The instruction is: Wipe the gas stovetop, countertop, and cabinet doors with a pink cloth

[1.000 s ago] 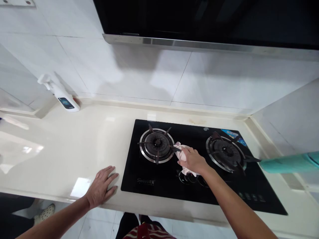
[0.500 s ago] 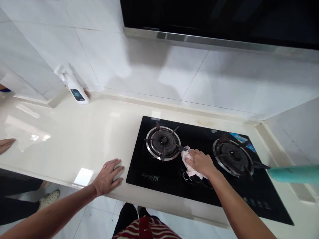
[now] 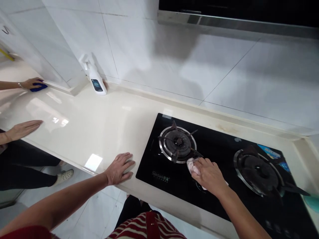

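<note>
My right hand [image 3: 208, 174] grips a crumpled pale pink cloth [image 3: 192, 165] and presses it on the black glass gas stove [image 3: 211, 146], just beside the left burner [image 3: 177, 142]. Part of the cloth is hidden under my palm. My left hand [image 3: 119, 168] rests flat on the cream countertop [image 3: 109, 126] near its front edge, fingers spread, a little left of the stove. On the right side of the stove sits the second burner [image 3: 259, 167], with dark pan supports around it.
A white spray bottle [image 3: 97, 81] stands against the tiled wall. At the left a co-worker's hand [image 3: 31, 83] holds a blue cloth [image 3: 38, 87], and their other hand [image 3: 23, 130] is at the counter edge. A range hood [image 3: 239, 23] overhangs the stove. A teal object [image 3: 311, 201] shows at right.
The view has swung left, bringing more of the co-worker into sight. My right hand has drawn the cloth slightly toward the front of the stove. My left hand stays on the counter.
</note>
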Demonstrator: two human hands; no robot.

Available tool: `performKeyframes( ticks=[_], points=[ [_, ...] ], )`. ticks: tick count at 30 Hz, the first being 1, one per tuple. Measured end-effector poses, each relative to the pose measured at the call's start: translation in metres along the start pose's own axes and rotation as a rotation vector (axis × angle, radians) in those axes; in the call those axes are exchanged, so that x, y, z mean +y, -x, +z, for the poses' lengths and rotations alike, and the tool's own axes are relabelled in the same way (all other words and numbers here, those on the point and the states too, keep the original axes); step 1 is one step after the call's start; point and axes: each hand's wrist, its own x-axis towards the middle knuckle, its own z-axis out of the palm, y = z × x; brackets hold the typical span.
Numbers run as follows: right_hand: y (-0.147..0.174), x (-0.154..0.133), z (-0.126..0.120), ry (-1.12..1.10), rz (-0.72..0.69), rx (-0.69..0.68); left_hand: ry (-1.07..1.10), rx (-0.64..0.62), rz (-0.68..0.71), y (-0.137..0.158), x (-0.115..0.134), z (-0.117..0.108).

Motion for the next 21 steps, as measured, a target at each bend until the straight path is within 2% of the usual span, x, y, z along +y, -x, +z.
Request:
performKeyframes(
  ticks=[6, 11, 15, 21],
  points=[
    [0.007, -0.028, -0.006, -0.09, -0.085, 0.148, -0.01, 0.013, 0.016, 0.002, 0.0, 0.002],
    [0.013, -0.08, 0.0, -0.309, -0.13, 0.196, -0.033, 0.008, 0.036, -0.001, 0.003, -0.007],
    [0.001, -0.132, -0.002, -0.46, 0.02, 0.215, -0.073, 0.007, 0.053, -0.006, -0.001, -0.013],
    [-0.029, -0.193, -0.034, -0.583, 0.176, 0.226, -0.155, 0.035, 0.16, -0.014, -0.017, -0.013]
  ],
)
